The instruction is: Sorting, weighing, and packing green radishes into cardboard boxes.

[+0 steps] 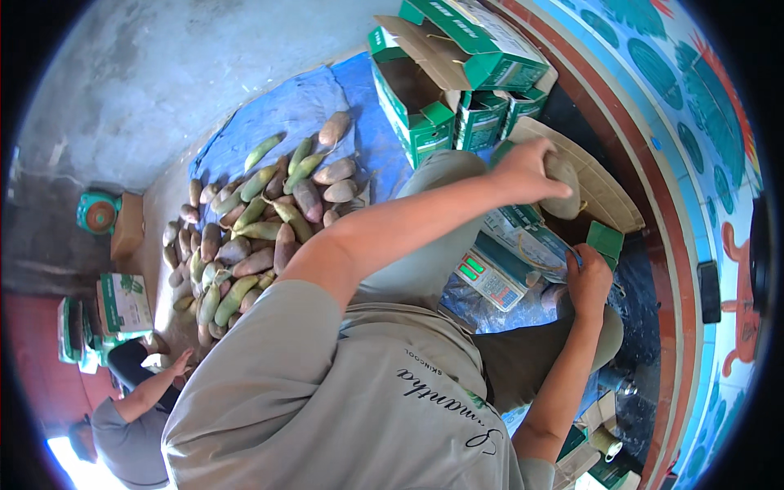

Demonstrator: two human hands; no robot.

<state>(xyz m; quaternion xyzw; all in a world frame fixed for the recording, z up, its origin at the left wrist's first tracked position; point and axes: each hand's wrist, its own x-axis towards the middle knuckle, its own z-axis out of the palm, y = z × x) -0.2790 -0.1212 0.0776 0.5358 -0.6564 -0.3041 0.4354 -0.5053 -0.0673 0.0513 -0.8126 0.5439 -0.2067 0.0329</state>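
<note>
My left hand [527,173] is closed round a thick grey-green radish [562,184], above an open green-and-white carton [523,237]. My right hand [590,282] grips the near edge of that carton, beside its green end flap [605,242]; something small and blue shows by the fingers. The carton appears to rest on a digital weighing scale [492,278] with a lit green display. How full the carton is stays hidden from here. To the left lies a heap of green and purplish radishes [260,233], partly behind my left arm.
A blue tarp [282,106] covers part of the floor. Green cartons [433,131], one open, stand at the far side by the painted wall [694,122]. Another person [135,420] sits at lower left near more cartons [124,304]. A small teal round appliance [99,212] stands by the left wall.
</note>
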